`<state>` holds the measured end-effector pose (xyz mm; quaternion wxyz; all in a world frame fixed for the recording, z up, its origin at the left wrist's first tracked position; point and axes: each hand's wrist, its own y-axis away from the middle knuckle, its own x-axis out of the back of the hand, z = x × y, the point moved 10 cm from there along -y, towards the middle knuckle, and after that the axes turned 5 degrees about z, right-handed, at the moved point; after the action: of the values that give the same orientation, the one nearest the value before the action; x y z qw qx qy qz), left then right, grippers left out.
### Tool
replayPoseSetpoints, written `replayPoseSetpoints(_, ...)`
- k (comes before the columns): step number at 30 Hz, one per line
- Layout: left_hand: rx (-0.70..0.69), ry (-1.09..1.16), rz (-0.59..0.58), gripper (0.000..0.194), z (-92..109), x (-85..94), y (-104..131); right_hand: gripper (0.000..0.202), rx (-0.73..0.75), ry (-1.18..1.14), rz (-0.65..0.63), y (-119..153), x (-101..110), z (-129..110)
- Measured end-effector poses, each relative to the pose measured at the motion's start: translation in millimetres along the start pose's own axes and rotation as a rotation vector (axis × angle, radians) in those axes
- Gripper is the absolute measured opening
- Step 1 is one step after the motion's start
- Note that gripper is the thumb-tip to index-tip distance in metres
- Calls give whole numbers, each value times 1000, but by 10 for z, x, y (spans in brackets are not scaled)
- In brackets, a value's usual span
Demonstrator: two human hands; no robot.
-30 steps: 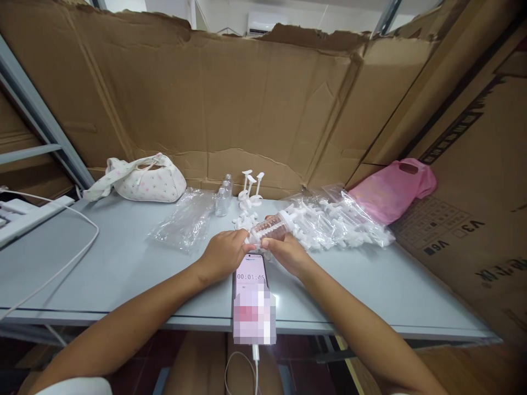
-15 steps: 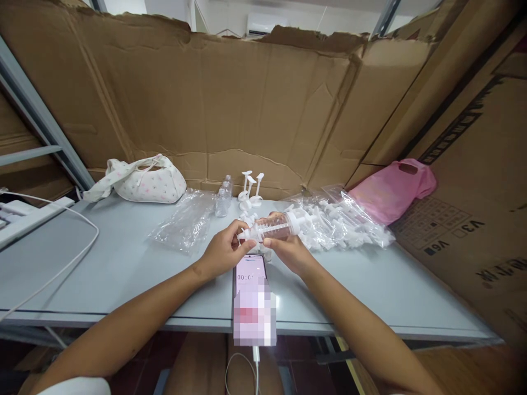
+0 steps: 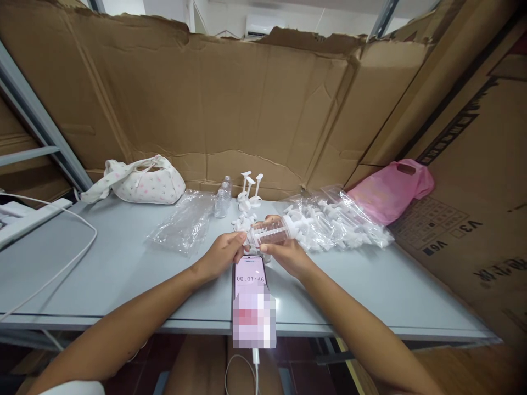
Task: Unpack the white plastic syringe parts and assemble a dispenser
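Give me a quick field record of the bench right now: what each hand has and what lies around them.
left hand: fingertips pinch the near tip of the syringe
right hand: grips the clear syringe by its barrel, held level above the table
phone: flat under the hands, timer on screen, cable at its near end
right of hands: clear bag of white syringe parts; pink bag behind it
left of hands: crumpled clear bag; floral cloth bag
behind hands: small clear bottles; white plungers
surface: grey table
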<state>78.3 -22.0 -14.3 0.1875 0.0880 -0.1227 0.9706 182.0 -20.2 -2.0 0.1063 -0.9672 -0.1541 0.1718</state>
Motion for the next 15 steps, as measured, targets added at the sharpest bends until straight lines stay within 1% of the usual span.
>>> replayPoseSetpoints(4, -94, -82, 100, 27, 131, 101, 31, 50, 27, -1, 39, -15, 49, -24)
replayPoseSetpoints(6, -93, -173, 158, 27, 145, 164, 43, 49, 30, -14, 45, -24, 56, -23)
replayPoseSetpoints(8, -91, -255, 186, 25, 158, 204, 49, 48, 24, -25, 39, -27, 48, -14)
replayPoseSetpoints(11, -112, -264, 134, 21, 187, 170, 43, 45, 5, -37, 23, -21, 21, 1)
replayPoseSetpoints(13, -87, -197, 78, 31, 163, 124, 29, 44, -6, -42, 7, -13, 0, 10)
replayPoseSetpoints(15, -21, -114, 34, 40, 94, 84, 11, 44, -11, -46, -12, -6, -22, 13)
